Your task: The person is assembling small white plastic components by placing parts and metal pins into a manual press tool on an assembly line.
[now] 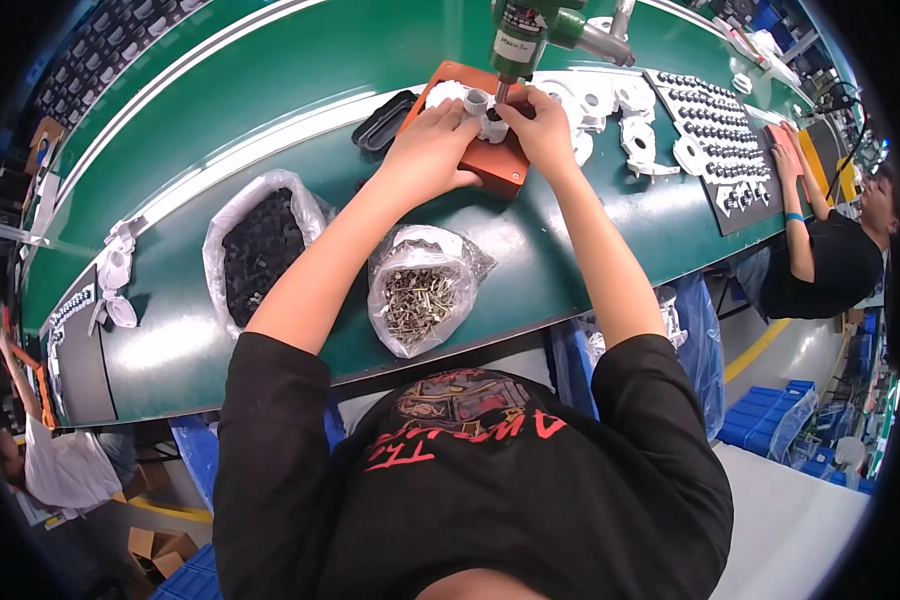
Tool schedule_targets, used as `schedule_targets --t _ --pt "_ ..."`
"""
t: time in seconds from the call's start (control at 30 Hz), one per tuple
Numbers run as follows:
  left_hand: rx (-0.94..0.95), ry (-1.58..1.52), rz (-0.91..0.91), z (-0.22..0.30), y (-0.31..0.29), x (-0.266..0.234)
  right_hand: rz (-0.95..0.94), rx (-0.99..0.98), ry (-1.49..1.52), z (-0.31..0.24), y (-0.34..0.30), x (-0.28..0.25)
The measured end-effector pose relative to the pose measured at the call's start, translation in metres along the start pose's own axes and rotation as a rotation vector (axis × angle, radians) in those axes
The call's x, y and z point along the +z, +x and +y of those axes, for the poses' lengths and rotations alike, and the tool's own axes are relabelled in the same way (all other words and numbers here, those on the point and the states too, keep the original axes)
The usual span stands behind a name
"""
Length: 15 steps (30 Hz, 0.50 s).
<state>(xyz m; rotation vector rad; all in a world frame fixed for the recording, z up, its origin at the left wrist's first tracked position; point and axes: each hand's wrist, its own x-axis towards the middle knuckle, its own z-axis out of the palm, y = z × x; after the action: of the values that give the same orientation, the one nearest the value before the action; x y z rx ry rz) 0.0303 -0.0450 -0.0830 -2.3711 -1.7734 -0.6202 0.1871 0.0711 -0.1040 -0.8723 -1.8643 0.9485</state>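
A white plastic part with a round collar sits on an orange-red fixture block. My left hand lies over the part's left side, its fingers holding it against the block and its thumb stretched along the block's near edge. From the right, my right hand reaches in with thumb and index finger pinched at the part, beside a small dark spot. What those fingertips hold is too small to make out. Just above them hangs the metal tip of a green press head.
Before me lie a bag of metal screws and a bag of black pieces. A black case stands left of the block. White parts and a board with rows of black pieces lie right. A co-worker sits far right.
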Motion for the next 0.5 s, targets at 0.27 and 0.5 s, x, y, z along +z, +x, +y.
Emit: schedule_targets --t 0.27,0.5 --pt "-0.017 -0.003 -0.029 0.001 0.002 -0.002 -0.006 -0.150 -0.002 -0.005 -0.011 -0.003" --pt "-0.022 -0.024 -0.032 0.004 0.004 -0.003 -0.008 -0.338 -0.149 -0.001 -0.023 -0.006"
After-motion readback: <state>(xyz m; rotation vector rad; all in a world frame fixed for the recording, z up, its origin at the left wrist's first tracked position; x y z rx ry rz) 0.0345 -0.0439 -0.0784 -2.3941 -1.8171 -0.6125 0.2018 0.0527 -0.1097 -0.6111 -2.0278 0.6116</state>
